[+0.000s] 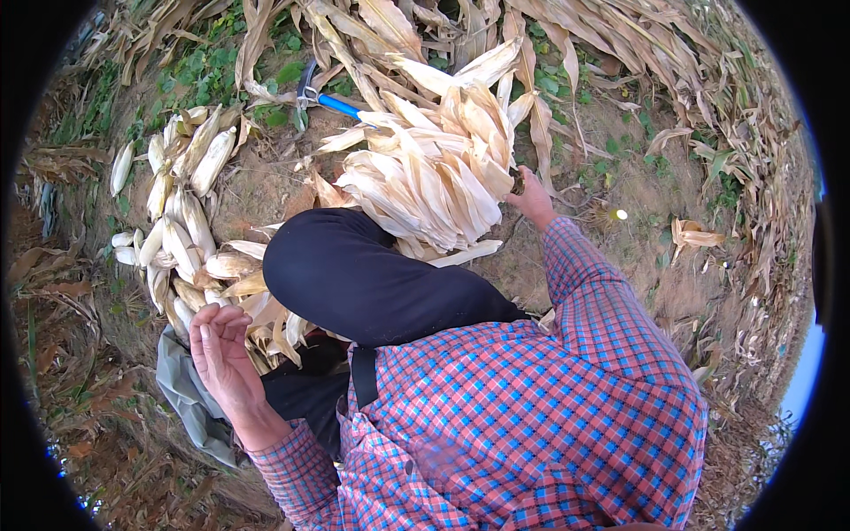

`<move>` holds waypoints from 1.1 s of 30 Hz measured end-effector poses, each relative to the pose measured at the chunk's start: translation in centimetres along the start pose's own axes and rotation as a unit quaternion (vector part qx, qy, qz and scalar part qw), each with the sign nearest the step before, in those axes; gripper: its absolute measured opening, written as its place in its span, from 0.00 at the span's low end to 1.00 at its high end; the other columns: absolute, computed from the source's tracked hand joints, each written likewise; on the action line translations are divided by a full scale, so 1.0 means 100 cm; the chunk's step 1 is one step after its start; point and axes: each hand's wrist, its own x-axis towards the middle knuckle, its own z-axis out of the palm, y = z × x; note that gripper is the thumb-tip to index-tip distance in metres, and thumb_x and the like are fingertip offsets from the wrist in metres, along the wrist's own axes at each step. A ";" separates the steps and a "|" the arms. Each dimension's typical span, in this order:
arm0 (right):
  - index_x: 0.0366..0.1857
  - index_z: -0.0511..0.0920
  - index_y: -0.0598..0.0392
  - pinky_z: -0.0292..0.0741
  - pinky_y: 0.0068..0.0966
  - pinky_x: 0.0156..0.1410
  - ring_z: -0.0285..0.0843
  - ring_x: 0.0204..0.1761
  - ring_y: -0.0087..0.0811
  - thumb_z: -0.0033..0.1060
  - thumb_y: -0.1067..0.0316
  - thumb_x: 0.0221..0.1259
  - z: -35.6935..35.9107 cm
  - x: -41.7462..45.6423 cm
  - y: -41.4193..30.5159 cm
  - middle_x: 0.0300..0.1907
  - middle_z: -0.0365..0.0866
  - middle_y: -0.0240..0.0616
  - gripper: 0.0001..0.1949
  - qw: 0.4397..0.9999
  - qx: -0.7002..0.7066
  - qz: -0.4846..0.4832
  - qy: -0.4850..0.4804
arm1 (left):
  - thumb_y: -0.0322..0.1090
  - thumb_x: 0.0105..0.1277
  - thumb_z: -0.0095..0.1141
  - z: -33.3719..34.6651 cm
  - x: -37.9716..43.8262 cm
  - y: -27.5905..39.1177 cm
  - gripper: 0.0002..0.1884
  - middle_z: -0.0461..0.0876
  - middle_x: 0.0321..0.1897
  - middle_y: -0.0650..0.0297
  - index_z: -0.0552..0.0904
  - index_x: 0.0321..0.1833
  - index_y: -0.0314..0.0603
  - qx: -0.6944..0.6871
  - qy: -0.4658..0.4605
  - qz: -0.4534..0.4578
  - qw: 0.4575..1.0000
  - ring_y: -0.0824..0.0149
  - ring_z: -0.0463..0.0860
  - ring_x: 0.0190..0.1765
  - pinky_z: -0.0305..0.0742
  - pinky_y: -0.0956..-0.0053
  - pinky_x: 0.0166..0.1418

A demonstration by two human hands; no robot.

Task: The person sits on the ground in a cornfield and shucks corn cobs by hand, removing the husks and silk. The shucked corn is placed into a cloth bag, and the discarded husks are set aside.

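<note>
Beyond my bent knee lies a heap of dry corn husks (431, 172), pale and layered. At its right edge my right hand (533, 199) reaches out, thumb and fingers apart, the fingertips at the husks; I cannot tell if they touch. My left hand (222, 352) is raised on the left with loosely curled fingers, and nothing shows in it. Just past that hand is a pile of corn ears (179, 232), whitish, some with husk on. Below the left hand, a grey-green sheet or sack (189, 398) lies crumpled on the ground.
A sickle with a blue handle (339, 106) lies by the heap's far left side, its handle end partly under husks. Dry corn stalks (412, 33) lie across the far side. One loose husk (694, 235) rests on bare soil (637, 292) to the right.
</note>
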 end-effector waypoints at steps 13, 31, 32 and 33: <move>0.56 0.70 0.54 0.74 0.38 0.57 0.74 0.53 0.46 0.66 0.63 0.54 -0.012 -0.005 -0.045 0.51 0.74 0.46 0.25 0.986 0.056 -0.034 0.153 | 0.36 0.76 0.46 0.048 -0.003 0.016 0.13 0.82 0.42 0.52 0.74 0.54 0.33 0.052 -0.112 0.036 0.992 0.62 0.82 0.43 0.75 0.68 0.55; 0.46 0.76 0.59 0.76 0.21 0.41 0.78 0.35 0.21 0.57 0.71 0.66 0.025 -0.057 -0.171 0.38 0.81 0.32 0.08 0.934 0.235 -0.142 -0.231 | 0.36 0.72 0.50 0.149 -0.087 0.077 0.25 0.75 0.59 0.48 0.65 0.69 0.31 -0.454 -0.374 0.272 0.762 0.58 0.81 0.53 0.76 0.70 0.57; 0.46 0.76 0.59 0.75 0.20 0.43 0.78 0.35 0.20 0.55 0.69 0.69 0.011 -0.052 -0.181 0.38 0.80 0.31 0.07 0.930 0.284 -0.140 -0.189 | 0.37 0.72 0.51 0.137 -0.080 0.074 0.28 0.70 0.63 0.49 0.60 0.71 0.32 -0.454 -0.411 0.297 0.732 0.59 0.78 0.57 0.72 0.70 0.61; 0.45 0.77 0.58 0.74 0.19 0.44 0.78 0.36 0.20 0.53 0.68 0.70 -0.005 -0.043 -0.197 0.39 0.81 0.31 0.08 0.934 0.288 -0.130 -0.167 | 0.39 0.73 0.51 0.118 -0.058 0.058 0.34 0.59 0.70 0.49 0.50 0.74 0.34 -0.401 -0.521 0.340 0.672 0.61 0.70 0.66 0.64 0.68 0.70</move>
